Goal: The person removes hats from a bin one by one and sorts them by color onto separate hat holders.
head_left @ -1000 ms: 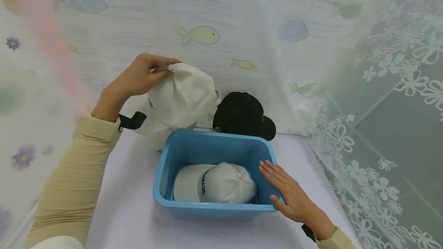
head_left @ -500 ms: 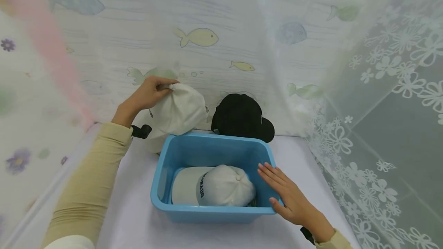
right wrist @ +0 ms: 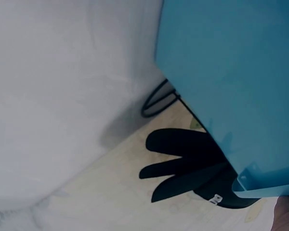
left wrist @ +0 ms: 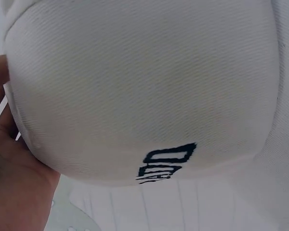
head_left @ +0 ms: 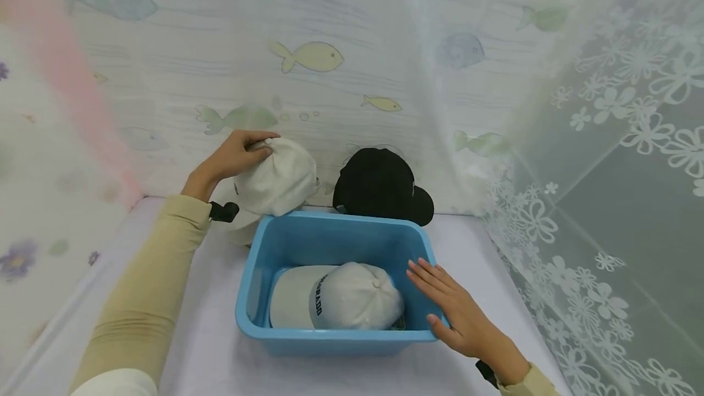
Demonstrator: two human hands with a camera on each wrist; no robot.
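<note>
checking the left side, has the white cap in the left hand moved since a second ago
Yes. The white cap held by the left hand has come down and back toward the wall, now lower behind the blue bin.

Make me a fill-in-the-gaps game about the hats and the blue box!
1. The left hand holds a white cap behind the ____ bin.
2. The cap lying inside the bin is ____ in colour.
3. Beside the held cap, against the wall, sits a ____ cap.
4. The right hand rests on the bin's ____ side.

Missing words: blue; white; black; right
</note>
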